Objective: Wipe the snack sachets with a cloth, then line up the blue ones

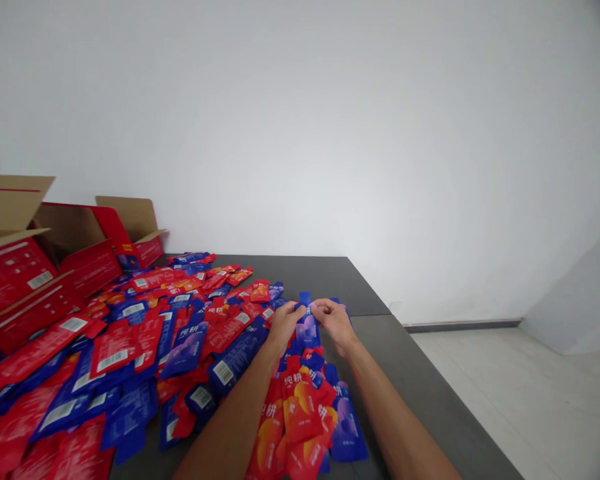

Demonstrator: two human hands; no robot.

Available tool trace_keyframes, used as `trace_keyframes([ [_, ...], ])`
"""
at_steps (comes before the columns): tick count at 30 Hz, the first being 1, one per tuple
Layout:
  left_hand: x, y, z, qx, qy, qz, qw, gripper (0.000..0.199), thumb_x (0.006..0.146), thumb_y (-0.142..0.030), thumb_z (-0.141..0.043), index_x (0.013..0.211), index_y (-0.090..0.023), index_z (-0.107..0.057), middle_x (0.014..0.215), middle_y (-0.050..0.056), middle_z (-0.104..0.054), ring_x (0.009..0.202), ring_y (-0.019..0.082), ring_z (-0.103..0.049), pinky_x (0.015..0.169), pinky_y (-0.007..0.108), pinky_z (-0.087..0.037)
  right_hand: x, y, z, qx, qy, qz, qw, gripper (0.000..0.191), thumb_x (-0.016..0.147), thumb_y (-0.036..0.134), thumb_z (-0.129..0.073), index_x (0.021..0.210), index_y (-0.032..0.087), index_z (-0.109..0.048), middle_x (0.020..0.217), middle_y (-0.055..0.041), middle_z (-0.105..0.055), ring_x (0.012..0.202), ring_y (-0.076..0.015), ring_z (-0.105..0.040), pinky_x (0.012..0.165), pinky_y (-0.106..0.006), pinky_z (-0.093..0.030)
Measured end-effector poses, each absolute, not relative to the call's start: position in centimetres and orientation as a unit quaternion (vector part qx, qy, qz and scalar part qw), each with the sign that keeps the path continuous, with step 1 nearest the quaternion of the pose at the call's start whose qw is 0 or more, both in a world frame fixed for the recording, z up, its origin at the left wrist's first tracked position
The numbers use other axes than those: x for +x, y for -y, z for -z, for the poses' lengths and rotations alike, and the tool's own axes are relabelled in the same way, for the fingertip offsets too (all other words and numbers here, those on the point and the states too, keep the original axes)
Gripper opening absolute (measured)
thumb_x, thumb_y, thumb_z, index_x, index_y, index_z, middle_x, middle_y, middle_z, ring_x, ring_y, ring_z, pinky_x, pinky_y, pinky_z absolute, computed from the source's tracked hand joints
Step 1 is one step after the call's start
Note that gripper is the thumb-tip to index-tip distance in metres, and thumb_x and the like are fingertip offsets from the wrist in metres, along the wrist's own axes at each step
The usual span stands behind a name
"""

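Observation:
My left hand (285,323) and my right hand (333,320) meet over the far end of a row of pouches. Between them is a blue pouch (307,330) with purple fruit on its front, its narrow top pointing away from me. The fingertips of both hands pinch it near the top, one hand on each side. Nearer to me, between my forearms, red pouches (300,407) with orange fruit overlap face up. Another blue pouch (346,423) lies beside them, by my right forearm.
A wide heap of red and blue pouches (125,347) covers the left of the dark table (405,393). Open red cardboard boxes (93,267) stand behind it at the left. The table's right edge drops to a pale floor, and a white wall rises behind.

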State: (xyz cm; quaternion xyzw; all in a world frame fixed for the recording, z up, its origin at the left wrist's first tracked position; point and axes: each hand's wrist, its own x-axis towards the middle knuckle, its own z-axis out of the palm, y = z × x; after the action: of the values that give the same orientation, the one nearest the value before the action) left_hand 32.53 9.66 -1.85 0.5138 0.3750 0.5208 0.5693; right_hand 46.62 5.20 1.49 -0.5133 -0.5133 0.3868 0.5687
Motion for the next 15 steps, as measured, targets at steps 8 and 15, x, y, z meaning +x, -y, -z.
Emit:
trace_keyframes([
  [8,32.31,-10.10,2.25,0.583,-0.361,-0.552,0.475,0.026,0.078,-0.041,-0.066,0.080,-0.015,-0.065,0.069,-0.001,-0.062,0.065,0.013,-0.054,0.061,0.023,-0.040,46.07,-5.69,-1.02,-0.523,0.539,-0.323,0.576,0.029,0.079,0.045,-0.066,0.085,0.016,-0.066,0.063,0.0029,-0.056,0.056,-0.0105,-0.044,0.051,-0.021,-0.032],
  [15,32.41,-9.73,1.92,0.576,-0.376,-0.555,0.468,0.038,0.083,-0.050,-0.060,0.065,-0.017,-0.053,0.062,-0.005,-0.048,0.060,0.009,-0.043,0.056,0.021,-0.032,46.03,-5.84,-0.98,-0.566,0.548,-0.251,0.562,0.038,0.083,0.053,-0.060,0.078,0.016,-0.067,0.065,-0.0005,-0.063,0.057,-0.0133,-0.051,0.054,-0.024,-0.038],
])
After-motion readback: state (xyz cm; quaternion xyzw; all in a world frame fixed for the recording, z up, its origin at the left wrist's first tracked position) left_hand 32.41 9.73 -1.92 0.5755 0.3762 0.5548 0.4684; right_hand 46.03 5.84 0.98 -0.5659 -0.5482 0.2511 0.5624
